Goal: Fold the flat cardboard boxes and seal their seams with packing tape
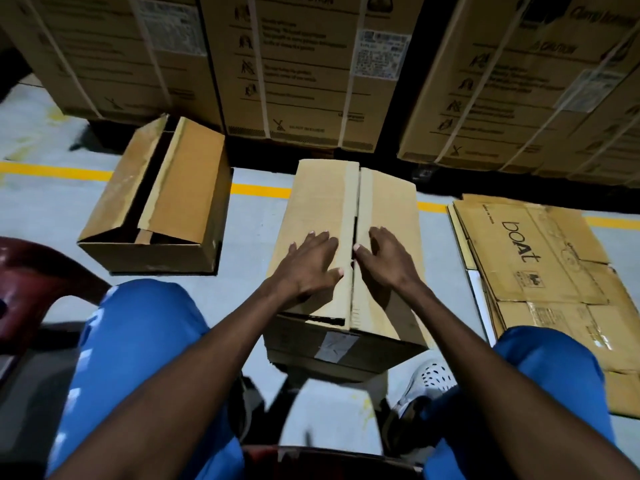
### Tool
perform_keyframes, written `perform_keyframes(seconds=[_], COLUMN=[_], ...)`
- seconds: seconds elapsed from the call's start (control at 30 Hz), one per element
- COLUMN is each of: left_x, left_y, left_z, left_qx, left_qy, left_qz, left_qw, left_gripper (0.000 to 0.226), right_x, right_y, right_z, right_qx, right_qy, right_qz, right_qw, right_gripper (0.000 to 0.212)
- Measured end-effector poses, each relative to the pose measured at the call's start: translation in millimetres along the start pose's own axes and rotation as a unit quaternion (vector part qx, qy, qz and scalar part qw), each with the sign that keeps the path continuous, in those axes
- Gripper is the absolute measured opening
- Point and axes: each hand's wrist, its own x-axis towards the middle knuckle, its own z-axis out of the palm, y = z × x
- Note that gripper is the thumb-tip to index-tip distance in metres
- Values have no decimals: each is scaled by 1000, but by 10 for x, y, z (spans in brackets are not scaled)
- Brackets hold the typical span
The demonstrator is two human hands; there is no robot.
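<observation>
A grey warehouse floor point(41, 209) with a yellow line runs below strapped cartons point(298, 64) at twelve o'clock. At ten o'clock stands an open-topped box point(194, 188). In the centre, the left hand point(306, 263) and right hand point(384, 261) press flat, fingers straight, on the closed flaps of the folded box point(322, 202), either side of its seam. Flattened cardboard point(540, 258) lies at three o'clock.

We see a grey concrete floor point(249, 216) w/ a yellow painted line point(259, 190) across it. Big strapped cartons point(298, 71) w/ caution print stand along the back. Dark red plastic chair point(31, 268) at left. Light is dim.
</observation>
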Motion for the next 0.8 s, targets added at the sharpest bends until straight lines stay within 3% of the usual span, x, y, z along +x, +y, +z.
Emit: perform_keyframes(seconds=[0.13,0.27,0.37,0.53,0.67,0.8], left_x=[-281,-972,-1619,-2652,-3223,-3608], left_y=[54,-230,-801,-1810,-2314,-2644], left_z=[-439,-975,-1173,-1179,-1076,-1032], left_qx=[-119,-226,-248,-211,-192,-75], left_qy=[150,342,435,510,554,582], left_qz=[9,-11,-56,-200,-258,-312], left_qw=[982,912,864,810,768,747], left_gripper=[56,39,37,25,25,29], right_x=[-99,-172,-361,-914,-1233,-1248], right_y=[-674,-1686,-2518,-3506,-3798,-3926], right_z=[-192,-67,286,1170,1775,2087], right_qx=[74,147,191,151,74,-21], right_qy=[66,75,21,-90,-134,-171], right_qz=[-59,-152,-228,-330,-389,-468], right_qw=[993,974,954,927,908,866], right_gripper=[49,41,42,32,31,28])
